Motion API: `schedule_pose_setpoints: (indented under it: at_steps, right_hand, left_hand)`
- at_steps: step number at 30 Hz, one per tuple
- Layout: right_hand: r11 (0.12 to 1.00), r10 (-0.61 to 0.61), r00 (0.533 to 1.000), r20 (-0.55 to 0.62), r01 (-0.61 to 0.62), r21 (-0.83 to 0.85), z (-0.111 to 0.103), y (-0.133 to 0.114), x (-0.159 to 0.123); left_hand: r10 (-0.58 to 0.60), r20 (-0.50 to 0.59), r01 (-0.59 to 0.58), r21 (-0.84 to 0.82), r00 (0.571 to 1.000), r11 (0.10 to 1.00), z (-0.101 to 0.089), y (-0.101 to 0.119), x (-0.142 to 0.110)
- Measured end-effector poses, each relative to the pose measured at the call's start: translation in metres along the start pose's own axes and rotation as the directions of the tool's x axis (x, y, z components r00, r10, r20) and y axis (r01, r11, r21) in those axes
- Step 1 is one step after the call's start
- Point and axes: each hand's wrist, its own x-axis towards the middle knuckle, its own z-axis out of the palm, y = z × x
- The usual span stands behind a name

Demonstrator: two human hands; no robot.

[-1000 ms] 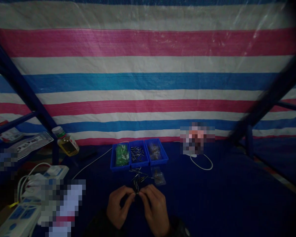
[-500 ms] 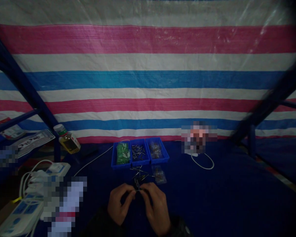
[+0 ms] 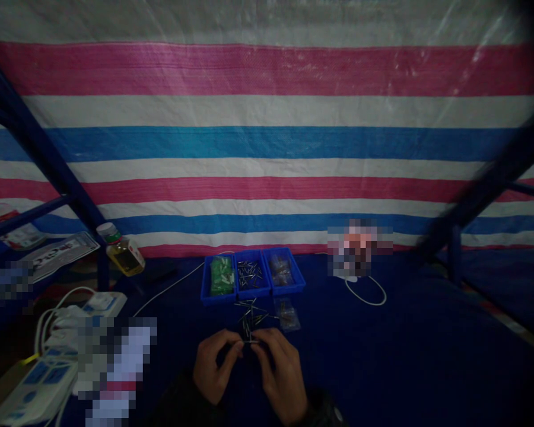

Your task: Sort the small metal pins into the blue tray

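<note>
Slim metal pin (image 3: 248, 341), pinched between closed left hand (image 3: 216, 365) and right hand (image 3: 278, 373) above dark blue cloth counter (image 3: 382, 356); loose metal pins (image 3: 251, 314) lie just beyond, near blue plastic tray (image 3: 218, 299). Risk: a loosened pinch drops the pin among them.

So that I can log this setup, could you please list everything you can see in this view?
trays: three, blue, in a row past the hands
packets: several, green, in the left tray
metal pins: many, silver, in the middle tray
loose pins: a small pile, silver, on the mat
clear bag: one, clear, right of the pile
bottle: one, yellow contents, back left
power strips: two, white, front left
mat: one, dark blue, under everything
striped tarp: one, pink, white and blue, at the back
left hand, right hand: one each, both pinching a single pin above the pile
</note>
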Motion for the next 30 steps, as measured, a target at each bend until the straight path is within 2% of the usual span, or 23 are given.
schedule_pose_setpoints:
  at_steps: [11,16,21,23,25,28,30]
  right_hand:
    - [0.998,0.046,0.999,-0.007,-0.046,-0.040,0.002,0.000,0.001]
    - [0.997,0.073,0.997,-0.015,-0.073,0.014,0.001,-0.001,0.003]
    - [0.999,0.045,0.998,-0.044,-0.044,0.031,-0.001,0.002,0.004]
    - [1.000,0.027,0.996,-0.090,-0.026,0.004,-0.004,0.003,0.012]
    - [0.999,0.016,0.986,-0.165,-0.022,-0.036,-0.006,0.003,0.029]
    - [0.987,0.040,0.955,-0.294,-0.083,-0.136,-0.011,0.006,0.063]
    - [0.958,0.046,0.962,-0.269,-0.118,-0.260,-0.013,0.011,0.079]
  left_hand:
    - [-0.001,-0.001,0.001,0.010,1.000,1.000,-0.001,0.005,0.001]
    - [-0.014,-0.004,0.015,0.023,1.000,1.000,-0.001,0.002,0.000]
    - [-0.016,-0.023,0.017,0.039,1.000,0.999,0.000,-0.004,-0.002]
    - [0.003,-0.072,0.003,0.085,0.997,0.996,-0.001,-0.006,-0.002]
    - [0.029,-0.167,-0.003,0.158,0.986,0.987,-0.002,-0.009,-0.002]
    - [0.060,-0.289,0.024,0.279,0.955,0.960,-0.003,-0.015,0.000]
    - [0.081,-0.293,0.028,0.351,0.953,0.936,-0.003,-0.020,0.003]
